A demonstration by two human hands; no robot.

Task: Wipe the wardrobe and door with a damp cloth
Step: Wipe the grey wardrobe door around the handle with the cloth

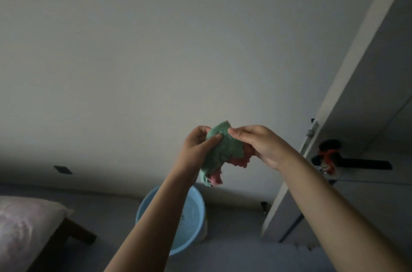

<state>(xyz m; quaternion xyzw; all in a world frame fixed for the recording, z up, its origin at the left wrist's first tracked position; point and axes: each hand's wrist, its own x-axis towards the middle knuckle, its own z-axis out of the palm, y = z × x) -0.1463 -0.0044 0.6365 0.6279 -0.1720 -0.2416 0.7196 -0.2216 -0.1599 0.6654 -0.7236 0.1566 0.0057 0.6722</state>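
Observation:
A green and pink cloth (219, 153) is bunched between both my hands, held up in front of the white wall. My left hand (197, 146) grips its left side with the thumb pressed on the green part. My right hand (259, 143) pinches the cloth's top right edge. The cloth's lower end hangs free above a light blue basin (196, 216) with water in it on the floor. The white door (361, 115) stands open at the right, with a black lever handle (365, 163) and something red tied near it.
A bed with a pale pink cover (24, 225) and a dark wooden leg sits at the lower left. A dark socket plate (63, 169) is on the wall low at the left. The grey floor runs along the bottom.

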